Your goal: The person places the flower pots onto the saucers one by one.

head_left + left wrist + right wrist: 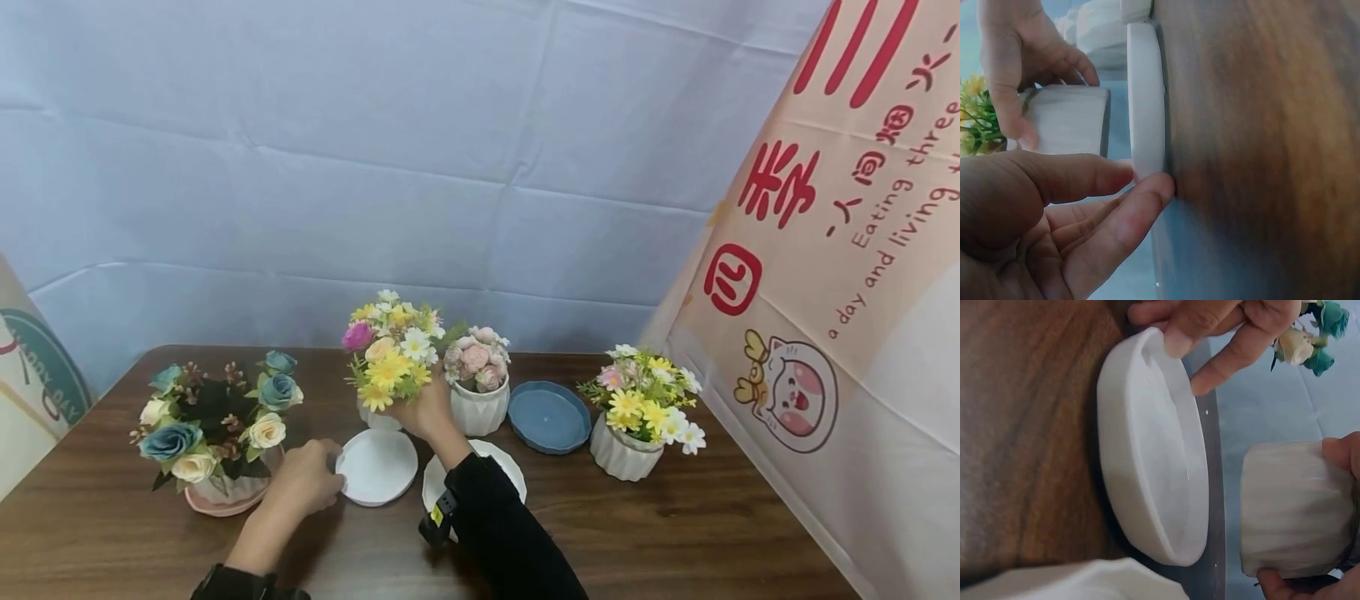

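My left hand (303,477) pinches the near-left rim of a round white saucer (377,468), thumb on top and a finger at its underside in the left wrist view. The saucer rests on the table or just off it; I cannot tell which. My right hand (422,410) grips a ribbed white flowerpot (1297,509) by its sides, just behind the saucer. Yellow, white and purple artificial flowers (393,354) fill this pot and hide most of it in the head view. The right wrist view shows the pot raised above the saucer's level.
A pot of blue and cream roses (217,425) stands on a pink saucer (225,505) at left. Behind my right hand is a pot of pink flowers (478,408); rightward are a blue saucer (550,417) and another flowerpot (626,450). A scalloped white saucer (510,471) lies beneath my right forearm.
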The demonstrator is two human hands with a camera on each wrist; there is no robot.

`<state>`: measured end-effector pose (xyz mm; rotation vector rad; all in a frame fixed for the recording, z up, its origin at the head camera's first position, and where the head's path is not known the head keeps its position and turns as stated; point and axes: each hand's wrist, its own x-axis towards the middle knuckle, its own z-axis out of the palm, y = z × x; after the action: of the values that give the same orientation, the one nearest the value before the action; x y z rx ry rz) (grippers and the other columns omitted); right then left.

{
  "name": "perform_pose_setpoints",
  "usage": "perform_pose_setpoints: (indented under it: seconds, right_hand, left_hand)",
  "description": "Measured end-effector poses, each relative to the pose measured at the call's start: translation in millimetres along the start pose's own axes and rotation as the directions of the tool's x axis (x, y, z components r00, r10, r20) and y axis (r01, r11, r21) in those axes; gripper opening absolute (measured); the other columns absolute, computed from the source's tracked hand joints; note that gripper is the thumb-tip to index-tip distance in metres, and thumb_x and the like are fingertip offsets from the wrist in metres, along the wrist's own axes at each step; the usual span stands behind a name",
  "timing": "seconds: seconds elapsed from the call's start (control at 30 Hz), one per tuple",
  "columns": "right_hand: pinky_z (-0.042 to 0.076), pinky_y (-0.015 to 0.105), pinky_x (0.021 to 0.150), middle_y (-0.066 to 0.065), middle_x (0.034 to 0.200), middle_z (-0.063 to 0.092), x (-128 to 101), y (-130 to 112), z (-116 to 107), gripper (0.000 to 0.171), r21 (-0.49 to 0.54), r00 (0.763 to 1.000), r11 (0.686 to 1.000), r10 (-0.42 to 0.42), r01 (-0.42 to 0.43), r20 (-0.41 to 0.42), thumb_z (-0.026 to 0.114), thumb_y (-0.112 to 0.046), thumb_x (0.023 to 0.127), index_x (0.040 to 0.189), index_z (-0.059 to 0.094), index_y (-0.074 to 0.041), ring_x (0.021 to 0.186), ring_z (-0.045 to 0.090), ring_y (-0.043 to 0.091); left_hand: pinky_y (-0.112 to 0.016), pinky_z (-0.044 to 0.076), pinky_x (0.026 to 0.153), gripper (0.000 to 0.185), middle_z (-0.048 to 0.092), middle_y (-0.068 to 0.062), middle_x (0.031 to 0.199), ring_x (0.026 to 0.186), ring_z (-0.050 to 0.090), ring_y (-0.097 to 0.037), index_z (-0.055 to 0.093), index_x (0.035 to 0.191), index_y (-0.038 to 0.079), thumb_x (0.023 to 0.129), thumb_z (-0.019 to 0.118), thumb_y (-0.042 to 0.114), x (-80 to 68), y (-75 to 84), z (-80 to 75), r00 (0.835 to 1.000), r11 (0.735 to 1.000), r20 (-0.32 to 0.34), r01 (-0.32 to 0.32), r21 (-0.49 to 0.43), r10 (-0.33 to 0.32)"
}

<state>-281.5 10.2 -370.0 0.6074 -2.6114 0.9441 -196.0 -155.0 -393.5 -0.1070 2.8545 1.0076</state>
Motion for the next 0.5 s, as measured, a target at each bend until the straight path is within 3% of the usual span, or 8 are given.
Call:
perform_pose_setpoints:
  seconds: [0.23, 0.43, 0.5]
  right_hand:
    - [0.034, 0.044, 0.099, 0.01, 0.127, 0.053, -12, -3, 0, 0.082, -0.095, 0.999, 0.995, -0.035, 0.036, 0.008, 0.082, -0.043, 0.065, 0.132, 0.05, -0.011, 0.116, 0.048, 0.03]
    - [0.022, 0.05, 0.106, 0.008, 0.13, 0.052, -20, -6, -5, 0.074, -0.05, 0.99, 0.993, -0.104, 0.108, 0.092, 0.082, -0.034, 0.069, 0.132, 0.051, -0.011, 0.122, 0.044, 0.026]
    - [0.026, 0.051, 0.104, 0.011, 0.131, 0.051, -24, -7, -6, 0.071, 0.009, 0.989, 0.996, -0.092, 0.092, 0.118, 0.08, -0.032, 0.072, 0.132, 0.051, -0.009, 0.123, 0.042, 0.03]
  left_hand:
    - [-0.029, 0.046, 0.044, 0.038, 0.055, -0.007, 0.064, 0.049, 0.056, -0.015, 0.057, 0.11, -0.012, 0.075, 0.062, 0.0, -1.3, -0.4, -0.5, 1.0, 1.0, -0.005, -0.014, -0.025, 0.014]
    - [-0.029, 0.047, 0.044, 0.038, 0.057, -0.008, 0.066, 0.049, 0.057, -0.015, 0.057, 0.108, -0.013, 0.072, 0.059, -0.001, -1.3, -1.3, -1.1, 0.999, 0.998, -0.015, -0.048, -0.049, 0.048]
    - [-0.029, 0.047, 0.044, 0.039, 0.058, -0.009, 0.068, 0.048, 0.057, -0.015, 0.056, 0.109, -0.014, 0.071, 0.059, -0.002, -0.9, -1.9, -1.3, 0.998, 0.997, -0.021, -0.057, -0.05, 0.056]
